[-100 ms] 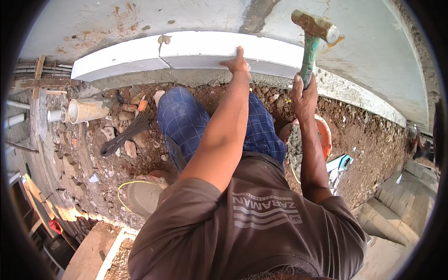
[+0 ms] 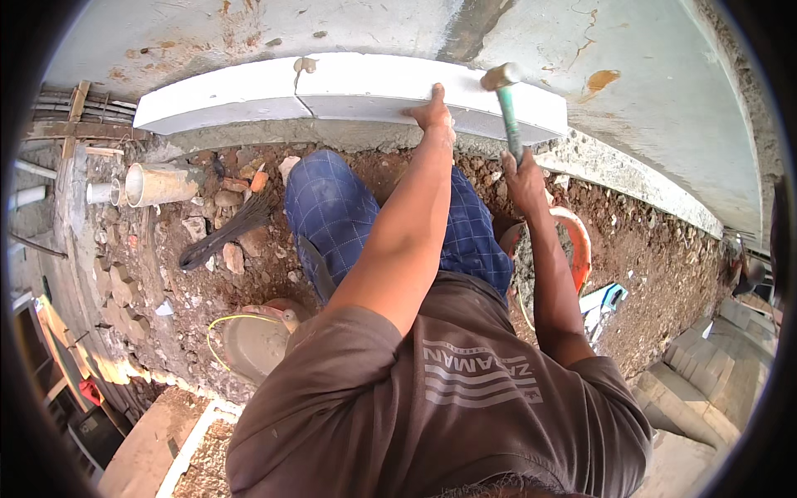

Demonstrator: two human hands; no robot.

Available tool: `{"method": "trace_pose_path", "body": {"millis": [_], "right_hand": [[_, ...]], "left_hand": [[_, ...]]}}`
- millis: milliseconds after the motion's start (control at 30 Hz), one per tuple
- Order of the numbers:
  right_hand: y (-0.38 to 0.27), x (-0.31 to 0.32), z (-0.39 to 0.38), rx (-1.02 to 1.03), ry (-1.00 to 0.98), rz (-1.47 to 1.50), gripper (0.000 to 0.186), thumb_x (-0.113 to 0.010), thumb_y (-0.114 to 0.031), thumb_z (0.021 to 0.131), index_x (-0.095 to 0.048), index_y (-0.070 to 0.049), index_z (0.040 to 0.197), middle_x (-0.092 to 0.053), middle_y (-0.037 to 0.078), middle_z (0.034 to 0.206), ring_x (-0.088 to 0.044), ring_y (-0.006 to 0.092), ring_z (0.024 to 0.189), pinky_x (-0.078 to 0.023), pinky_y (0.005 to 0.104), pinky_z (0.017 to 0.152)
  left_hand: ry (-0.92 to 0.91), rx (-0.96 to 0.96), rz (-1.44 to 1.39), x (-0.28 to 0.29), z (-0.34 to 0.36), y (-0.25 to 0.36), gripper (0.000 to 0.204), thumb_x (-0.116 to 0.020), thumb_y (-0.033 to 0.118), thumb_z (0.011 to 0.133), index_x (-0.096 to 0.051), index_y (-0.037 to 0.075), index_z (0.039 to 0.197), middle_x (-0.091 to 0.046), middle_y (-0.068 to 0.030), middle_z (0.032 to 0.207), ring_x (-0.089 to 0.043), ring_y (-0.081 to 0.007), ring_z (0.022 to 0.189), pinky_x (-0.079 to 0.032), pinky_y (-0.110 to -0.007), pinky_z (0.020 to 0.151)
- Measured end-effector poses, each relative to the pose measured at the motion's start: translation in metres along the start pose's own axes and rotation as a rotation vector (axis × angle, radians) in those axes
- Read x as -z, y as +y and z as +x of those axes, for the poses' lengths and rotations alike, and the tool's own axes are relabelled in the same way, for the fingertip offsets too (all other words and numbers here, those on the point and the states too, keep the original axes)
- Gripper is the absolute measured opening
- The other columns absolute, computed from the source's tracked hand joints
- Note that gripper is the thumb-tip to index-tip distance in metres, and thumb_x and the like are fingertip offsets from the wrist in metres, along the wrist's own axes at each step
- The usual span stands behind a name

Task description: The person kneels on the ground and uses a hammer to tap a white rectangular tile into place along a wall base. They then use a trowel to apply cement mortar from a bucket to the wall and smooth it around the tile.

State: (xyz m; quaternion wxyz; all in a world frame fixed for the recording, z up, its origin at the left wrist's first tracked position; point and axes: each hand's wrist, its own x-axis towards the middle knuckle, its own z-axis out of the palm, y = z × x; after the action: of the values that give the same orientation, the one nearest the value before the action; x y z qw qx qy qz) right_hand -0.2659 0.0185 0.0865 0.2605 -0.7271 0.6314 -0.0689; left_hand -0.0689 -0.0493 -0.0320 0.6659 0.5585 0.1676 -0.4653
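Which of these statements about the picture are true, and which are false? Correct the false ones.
1. The right hand grips the hammer by its handle. True.
2. The left hand holds a trowel. False: the left hand is against a white block.
3. The hammer's handle is green. True.
4. An orange bucket is on the person's right side. True.
5. The trousers are plain red. False: the trousers are blue and checked.

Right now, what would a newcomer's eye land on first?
Probably the green-handled hammer in the right hand, upper right of centre. Next, the long white blocks along the grey wall, with the left hand against one. Then, at right, an orange bucket on the brown soil.
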Motion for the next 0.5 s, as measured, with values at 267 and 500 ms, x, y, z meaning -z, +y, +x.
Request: {"method": "trace_pose_path", "body": {"millis": [267, 500], "right_hand": [[-0.051, 0.045, 0.0, -0.14, -0.084, 0.623, 0.04, -0.055, -0.042, 0.102, -0.057, -0.002, 0.099, -0.055, 0.004, 0.065, -0.053, 0.0122, 0.049, -0.043, 0.029, 0.044], [-0.075, 0.084, -0.024, 0.117, 0.257, 0.672, 0.035, -0.054, -0.04, 0.103, -0.053, -0.005, 0.097, -0.052, 0.001, 0.063, -0.051, 0.0099, 0.049, -0.041, 0.0269, 0.044]], "left_hand": [[-0.014, 0.047, -0.005, -0.002, 0.025, 0.017, 0.13, -0.079, 0.03, 0.087, 0.034, 0.012, 0.151, -0.023, -0.0261, 0.16, -0.045, -0.0537, 0.13, -0.042, -0.064, 0.103], [-0.043, 0.118, -0.027, -0.004, -0.011, 0.023, 0.128, -0.078, 0.033, 0.088, 0.032, 0.014, 0.151, -0.021, -0.026, 0.161, -0.039, -0.0572, 0.134, -0.039, -0.062, 0.109]]}}
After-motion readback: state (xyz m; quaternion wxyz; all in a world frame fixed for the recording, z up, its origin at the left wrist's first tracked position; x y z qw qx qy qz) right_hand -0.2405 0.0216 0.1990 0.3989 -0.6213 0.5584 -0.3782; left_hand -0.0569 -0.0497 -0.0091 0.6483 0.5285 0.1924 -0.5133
